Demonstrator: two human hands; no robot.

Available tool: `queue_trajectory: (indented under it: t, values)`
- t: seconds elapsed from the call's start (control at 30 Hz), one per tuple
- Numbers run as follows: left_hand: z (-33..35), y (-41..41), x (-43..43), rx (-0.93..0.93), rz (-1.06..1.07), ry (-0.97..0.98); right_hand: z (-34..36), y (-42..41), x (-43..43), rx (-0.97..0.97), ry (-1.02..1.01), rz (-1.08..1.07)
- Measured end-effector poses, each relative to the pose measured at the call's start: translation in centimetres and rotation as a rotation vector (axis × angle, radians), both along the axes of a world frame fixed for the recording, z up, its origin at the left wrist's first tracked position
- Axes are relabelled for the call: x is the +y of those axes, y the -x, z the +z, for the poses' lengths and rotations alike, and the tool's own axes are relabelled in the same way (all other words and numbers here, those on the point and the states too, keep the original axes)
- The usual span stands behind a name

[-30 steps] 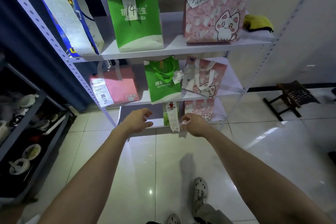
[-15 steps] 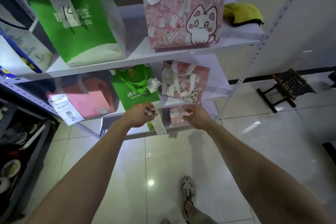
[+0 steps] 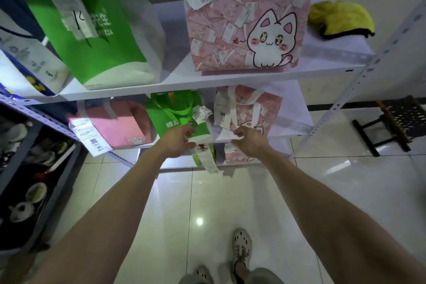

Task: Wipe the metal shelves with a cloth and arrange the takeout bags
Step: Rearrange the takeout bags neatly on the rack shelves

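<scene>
Both hands have come up from the bottom tier since a moment ago, and the view has drawn nearer the rack. The left hand is at the base of the small green bag, a soft non-woven tote with floppy handles on the middle tier. Its fingers are bent and a little apart against the fabric, though I can't tell if they grip it. The right hand hangs at the shelf's front lip before the small pink cat bag. Its fingers are loosely curled, thumb apart, with nothing between them.

The metal shelves are flat white boards on perforated grey uprights. The top one carries a tall green bag marked 14, a glossy pink cat bag tagged 34, and a crumpled yellow cloth at the far right end. A plain pink bag with a hanging receipt sits left of the small green one. Beneath, a long paper receipt dangles off the bottom tier. A dark rack of dishes stands left, and a slatted stool stands right on shiny tiles.
</scene>
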State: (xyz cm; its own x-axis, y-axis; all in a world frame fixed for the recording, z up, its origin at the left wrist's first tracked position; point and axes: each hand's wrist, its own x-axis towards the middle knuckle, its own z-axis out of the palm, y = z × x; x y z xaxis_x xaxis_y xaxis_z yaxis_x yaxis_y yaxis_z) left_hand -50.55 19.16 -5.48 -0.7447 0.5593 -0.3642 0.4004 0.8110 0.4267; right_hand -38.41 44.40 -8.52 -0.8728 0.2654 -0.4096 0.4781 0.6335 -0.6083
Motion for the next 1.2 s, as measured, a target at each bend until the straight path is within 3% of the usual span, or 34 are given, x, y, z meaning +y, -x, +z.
queue_trajectory:
  t: [0.4, 0.67, 0.93, 1.2]
  values:
    - [1.5, 2.9, -12.2, 0.08, 0.242, 0.032, 1.4, 7.9, -10.3, 0.026, 0.024, 0.252]
    - [0.8, 7.5, -22.2, 0.093, 0.356, 0.01, 1.2, 12.5, -20.5, -0.005, 0.054, 0.302]
    - [-1.0, 15.5, -30.6, 0.336, 0.41, -0.002, -0.3, 19.4, -29.8, 0.02, 0.019, 0.22]
    - [-4.0, 22.3, -32.0, 0.361, 0.306, 0.118, 0.2, 24.7, -33.0, -0.015, -0.114, 0.018]
